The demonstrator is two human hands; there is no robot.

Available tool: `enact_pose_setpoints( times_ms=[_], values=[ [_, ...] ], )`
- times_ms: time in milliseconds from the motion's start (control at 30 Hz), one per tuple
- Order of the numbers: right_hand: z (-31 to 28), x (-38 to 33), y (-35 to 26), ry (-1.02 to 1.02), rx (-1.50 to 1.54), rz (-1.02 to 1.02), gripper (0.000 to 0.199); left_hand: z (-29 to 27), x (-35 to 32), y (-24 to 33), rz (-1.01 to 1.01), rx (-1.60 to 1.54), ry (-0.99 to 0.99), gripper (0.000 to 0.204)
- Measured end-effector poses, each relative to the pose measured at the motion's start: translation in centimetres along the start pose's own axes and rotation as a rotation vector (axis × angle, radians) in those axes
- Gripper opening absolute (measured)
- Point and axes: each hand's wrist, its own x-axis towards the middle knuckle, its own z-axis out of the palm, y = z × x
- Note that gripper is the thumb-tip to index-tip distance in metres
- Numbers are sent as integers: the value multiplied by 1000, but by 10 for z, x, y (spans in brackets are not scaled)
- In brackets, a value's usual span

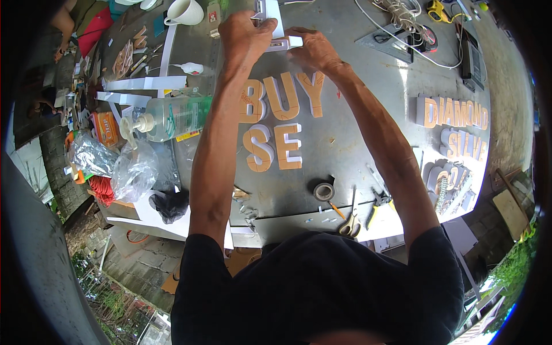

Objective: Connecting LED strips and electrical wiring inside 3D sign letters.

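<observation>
Work at a metal table (339,167), as I see it from nearest the worker to farthest. At the near edge lie scissors (352,216), a pair of yellow-handled pliers (378,201) and a roll of dark tape (318,192). Beyond them, between the two forearms, brown-faced cut-out letters (282,103) with white sides lie in two rows, two in the nearer and three in the farther. More letters of the same make (455,118) are gathered at the right edge. Left of the left forearm, a clear pump bottle (168,118) lies on its side.

Farther still, both hands meet over the table's far part at a white piece (279,29). The left hand (246,35) has its grip clamped on this piece, thumb and fingers against it. The right hand (315,48) is at the piece's right end, its fingers partly blurred; I cannot tell whether its grip is together or apart. A white mug (187,11) stands to the left of the hands; a bundle of pale cable (404,20) lies well to their right.
</observation>
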Motion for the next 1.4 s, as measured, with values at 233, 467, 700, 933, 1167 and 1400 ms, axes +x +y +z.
enact_pose_setpoints(
  times_ms=[233, 467, 700, 933, 1167, 1400],
  values=[
    [-50, -45, 53, 201, 24, 212, 37, 79, 45, 27, 17, 71, -123, 36],
    [-91, -80, 66, 229, 21, 253, 33, 161, 73, -8, 106, 382, -111, 28],
    [-74, -56, 62, 196, -28, 35, 40, 166, 72, 23, -82, 435, -192, 37],
    [-55, -15, 66, -15, -125, -26, 28, 115, 45, 26, -24, 315, -39, 48],
    [-46, -5, 67, -8, -199, -136, 25, 83, 25, -50, 46, 224, 341, 48],
    [-41, -12, 77, -62, -200, -111, 24, 110, 36, -50, -131, 447, -39, 50]
  ],
)
